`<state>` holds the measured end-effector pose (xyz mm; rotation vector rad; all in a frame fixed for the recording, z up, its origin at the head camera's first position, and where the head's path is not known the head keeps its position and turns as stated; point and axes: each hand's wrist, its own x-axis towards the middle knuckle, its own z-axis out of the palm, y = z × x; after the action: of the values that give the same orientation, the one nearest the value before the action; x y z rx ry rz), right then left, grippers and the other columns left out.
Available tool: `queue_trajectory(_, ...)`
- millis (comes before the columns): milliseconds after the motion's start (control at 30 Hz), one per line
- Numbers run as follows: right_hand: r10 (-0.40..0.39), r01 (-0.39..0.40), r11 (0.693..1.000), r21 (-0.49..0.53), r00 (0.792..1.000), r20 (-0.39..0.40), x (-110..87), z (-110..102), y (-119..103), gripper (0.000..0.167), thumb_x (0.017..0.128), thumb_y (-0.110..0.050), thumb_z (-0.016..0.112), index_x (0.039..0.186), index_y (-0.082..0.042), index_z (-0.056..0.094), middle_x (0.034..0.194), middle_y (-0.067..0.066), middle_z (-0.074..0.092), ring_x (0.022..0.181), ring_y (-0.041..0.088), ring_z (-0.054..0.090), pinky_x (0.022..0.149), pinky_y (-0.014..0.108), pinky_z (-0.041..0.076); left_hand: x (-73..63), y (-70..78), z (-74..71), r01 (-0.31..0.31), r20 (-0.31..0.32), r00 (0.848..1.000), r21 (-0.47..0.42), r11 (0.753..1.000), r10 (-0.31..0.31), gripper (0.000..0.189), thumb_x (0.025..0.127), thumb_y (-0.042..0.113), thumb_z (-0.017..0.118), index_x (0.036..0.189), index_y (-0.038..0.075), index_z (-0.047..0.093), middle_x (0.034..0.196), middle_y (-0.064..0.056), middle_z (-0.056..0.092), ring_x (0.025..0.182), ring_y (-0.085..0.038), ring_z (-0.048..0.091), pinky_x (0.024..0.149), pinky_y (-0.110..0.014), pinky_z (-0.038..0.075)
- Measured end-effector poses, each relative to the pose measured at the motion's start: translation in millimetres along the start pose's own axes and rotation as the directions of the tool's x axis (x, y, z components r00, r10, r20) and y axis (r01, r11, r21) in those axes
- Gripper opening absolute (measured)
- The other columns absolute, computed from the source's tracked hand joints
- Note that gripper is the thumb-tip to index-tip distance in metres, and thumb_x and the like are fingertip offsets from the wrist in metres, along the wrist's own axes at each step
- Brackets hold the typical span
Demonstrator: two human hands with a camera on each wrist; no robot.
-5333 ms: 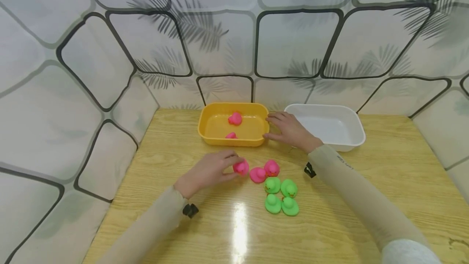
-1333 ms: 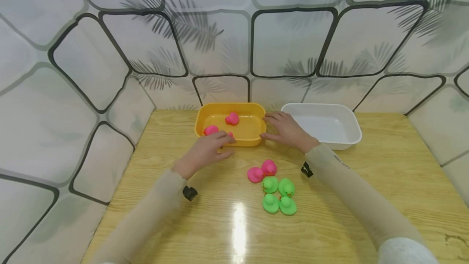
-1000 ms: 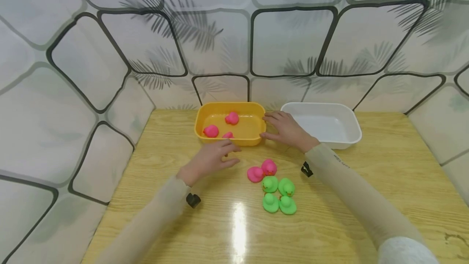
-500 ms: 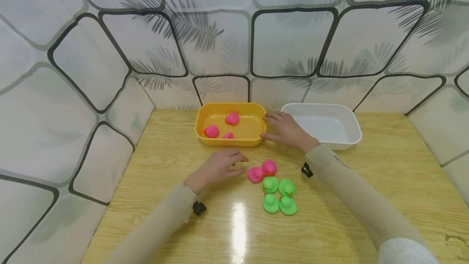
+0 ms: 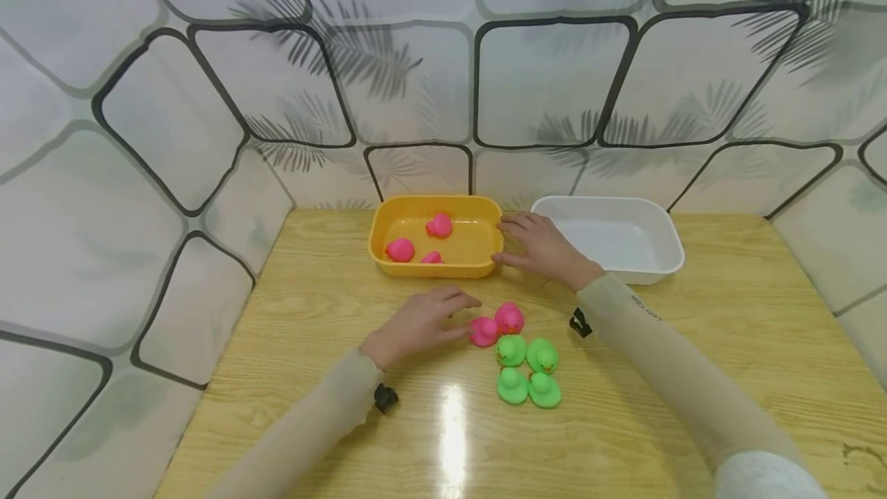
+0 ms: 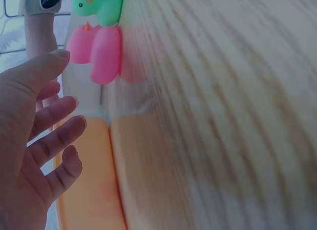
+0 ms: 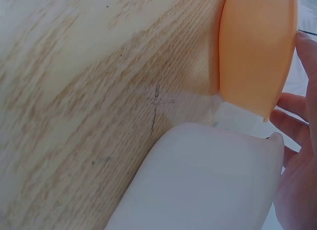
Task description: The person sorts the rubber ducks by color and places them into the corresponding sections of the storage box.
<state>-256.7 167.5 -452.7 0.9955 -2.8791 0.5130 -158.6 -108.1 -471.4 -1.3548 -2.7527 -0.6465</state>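
Two pink rubber ducks (image 5: 510,317) lie on the table beside several green rubber ducks (image 5: 511,386). My left hand (image 5: 424,325) reaches toward the nearer pink duck (image 5: 486,332). Thumb and fingers are parted with nothing between them; in the left wrist view the thumb tip appears beside the pink pair (image 6: 105,56). At the back stands a yellow plastic basin (image 5: 436,271), with three pink ducks (image 5: 399,250) inside, one partly hidden by the front wall. My right hand (image 5: 543,249) rests its spread fingertips against the basin's right-end rim.
A white plastic basin (image 5: 654,276) stands right of the yellow one, partly behind my right wrist. Both sit on the wooden table (image 5: 644,391) near the patterned back wall (image 5: 554,83). A black wrist device (image 5: 580,323) shows at the right sleeve.
The left hand earlier put a third pink duck into the yellow basin, let go, and came back toward the remaining pink pair. The right hand has stayed at the basin's rim.
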Motion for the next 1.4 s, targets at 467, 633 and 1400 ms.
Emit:
queue_trajectory(467, 0.006, -0.006, 1.0, -0.003, 1.0, -0.003, -1.6, -1, -2, 0.067, 0.097, -0.044, 0.072, 0.143, 0.002, 0.058, 0.147, 0.022, 0.055, 0.137, 0.043, 0.048, 0.116, 0.062, 0.033, 2.8, 2.8, 6.0, 0.041, 0.069, 0.997, 0.023, 0.999, -0.043, 0.037, 0.1, 0.033, 0.072, 0.131, 0.014, 0.07, 0.125, 0.0, 0.068, 0.112, -0.017, 0.065, 0.096, -0.034, 0.055)
queue_trajectory(633, 0.011, -0.011, 1.0, -0.004, 1.0, 0.001, -1.7, -1, -1, 0.068, 0.097, -0.045, 0.072, 0.144, 0.002, 0.058, 0.148, 0.021, 0.055, 0.137, 0.043, 0.047, 0.116, 0.062, 0.033, 3.8, 2.7, 7.8, 0.05, 0.088, 0.995, 0.033, 0.998, -0.052, 0.036, 0.1, 0.034, 0.072, 0.131, 0.016, 0.07, 0.124, 0.001, 0.068, 0.11, -0.015, 0.064, 0.093, -0.033, 0.056)
queue_trajectory(1400, 0.016, -0.016, 1.0, 0.0, 1.0, 0.005, -0.9, 2, 1, 0.067, 0.097, -0.046, 0.072, 0.144, 0.0, 0.058, 0.149, 0.02, 0.054, 0.138, 0.042, 0.046, 0.116, 0.061, 0.033, 7.3, 2.6, 14.8, 0.028, 0.101, 0.994, 0.057, 0.998, -0.034, 0.034, 0.101, 0.036, 0.071, 0.128, 0.017, 0.07, 0.119, 0.002, 0.068, 0.104, -0.013, 0.064, 0.09, -0.029, 0.055)
